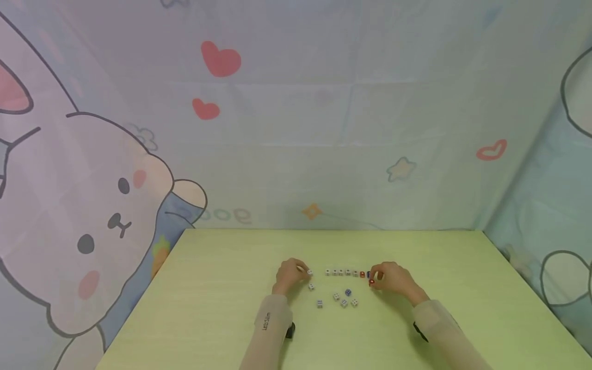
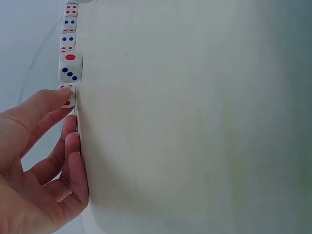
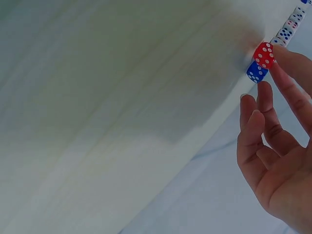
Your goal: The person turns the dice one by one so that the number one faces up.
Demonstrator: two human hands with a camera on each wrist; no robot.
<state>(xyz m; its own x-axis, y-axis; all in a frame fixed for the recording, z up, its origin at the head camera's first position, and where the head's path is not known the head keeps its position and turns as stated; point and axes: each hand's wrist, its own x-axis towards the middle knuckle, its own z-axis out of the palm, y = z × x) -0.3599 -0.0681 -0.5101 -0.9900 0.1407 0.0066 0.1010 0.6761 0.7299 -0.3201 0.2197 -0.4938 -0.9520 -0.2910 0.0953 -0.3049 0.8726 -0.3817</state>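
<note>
My left hand [image 1: 290, 275] pinches a white die [image 2: 70, 100] between thumb and finger, low at the tabletop; its other fingers curl loosely below. In the head view that die is left of a row of dice. My right hand [image 1: 394, 278] holds a red die [image 3: 264, 55] by its fingertips at the row's right end. Partly behind it in the right wrist view is a blue die [image 3: 256, 73]. The row has several white dice [image 1: 341, 273], then another red die [image 1: 362, 274], with the blue one partly covered by the right hand.
Nearer than the row lie several loose white dice [image 1: 344, 303] and a blue die [image 1: 348, 292]. Another white die [image 1: 311, 287] sits just below the left fingertips. The pale table [image 1: 222, 288] ends at a printed cloth backdrop [image 1: 296, 154].
</note>
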